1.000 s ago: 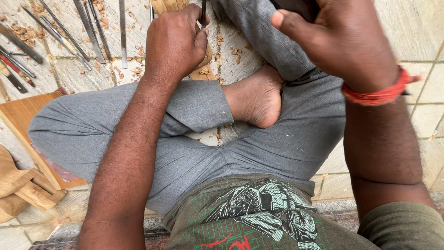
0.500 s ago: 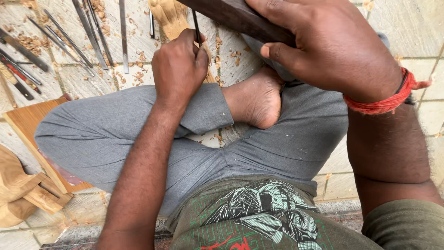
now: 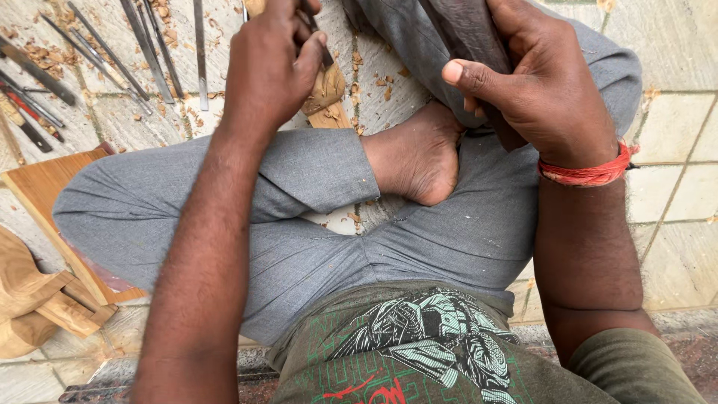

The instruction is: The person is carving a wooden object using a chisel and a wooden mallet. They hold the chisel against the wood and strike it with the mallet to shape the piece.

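Note:
My left hand [image 3: 269, 67] is closed around a thin metal chisel [image 3: 320, 45], its tip resting on a pale carved wood piece [image 3: 326, 91] on the floor in front of my crossed legs. Higher up on the right, my right hand [image 3: 538, 82] grips a dark wooden block [image 3: 467, 34] like a mallet, over my grey-trousered knee, with the thumb stretched out to the left. A red thread band [image 3: 591, 173] circles that wrist. The chisel's shaft is mostly hidden by my fingers.
Several long metal chisels [image 3: 146, 49] lie spread on the tiled floor at top left among wood chips. A flat wooden plank [image 3: 41, 187] and carved wood pieces [image 3: 34, 303] lie at the left. My bare foot [image 3: 419, 153] rests in the middle.
Half a second ago the right hand held the dark block over the chisel's head; it has since drawn back to the right. The left hand has stayed on the chisel.

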